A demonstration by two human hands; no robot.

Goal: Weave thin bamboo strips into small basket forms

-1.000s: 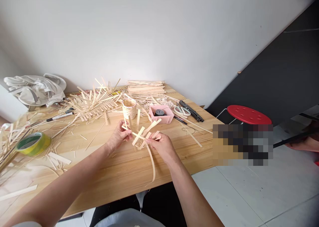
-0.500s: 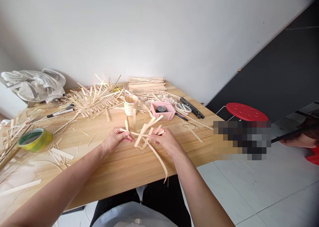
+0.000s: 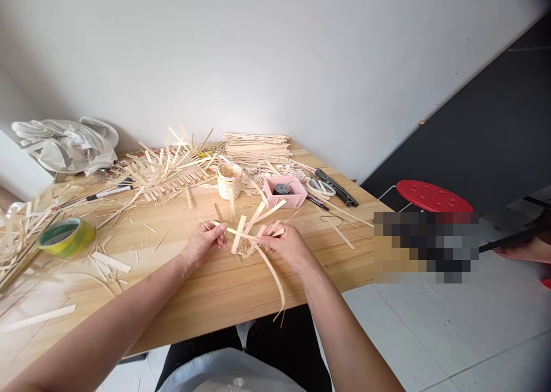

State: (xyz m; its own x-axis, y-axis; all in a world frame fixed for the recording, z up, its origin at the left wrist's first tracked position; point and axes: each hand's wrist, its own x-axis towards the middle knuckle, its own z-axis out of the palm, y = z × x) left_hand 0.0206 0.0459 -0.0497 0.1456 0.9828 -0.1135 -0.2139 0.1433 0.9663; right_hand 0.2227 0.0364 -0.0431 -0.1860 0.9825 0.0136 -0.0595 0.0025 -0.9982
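Between my hands is a small woven piece [image 3: 246, 244] of pale flat strips, with strip ends sticking up and outward. My left hand [image 3: 205, 240] pinches the left end of a strip [image 3: 236, 232] that crosses the near side of the weave. On the right, my right hand [image 3: 282, 243] has its thumb and fingers closed on strips at the weave's side. A long curved strip [image 3: 275, 280] hangs from there past the table's front edge. My fingers and the upright strips partly hide the bottom of the weave.
Beyond my hands stand a round woven cup [image 3: 229, 182] and a pink box [image 3: 284, 194] with a black spool. White-handled scissors [image 3: 321, 187] lie beside it. Loose strips [image 3: 163, 168] cover the table's back. Tape [image 3: 66, 237] is at left, a red stool [image 3: 434, 196] at right.
My left hand has shifted slightly right and up, and the strip between my hands now slopes down toward the right. The whole view has moved a little.
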